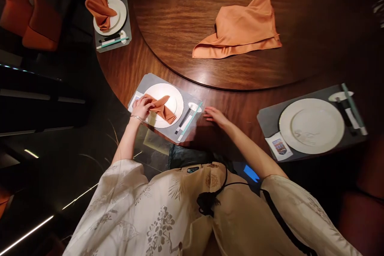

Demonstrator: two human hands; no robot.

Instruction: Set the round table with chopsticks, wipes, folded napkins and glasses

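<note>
So my left hand, fingers curled, holds the orange napkin folded on the white plate near the edge of the table, while my open right hand rests just beside the grey placemat.

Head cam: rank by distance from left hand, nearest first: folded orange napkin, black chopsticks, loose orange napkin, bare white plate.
1. Folded orange napkin: touching, under the left hand.
2. Black chopsticks: to the hand's right, same mat.
3. Loose orange napkin: ahead and right, on the turntable.
4. Bare white plate: far right.
</note>
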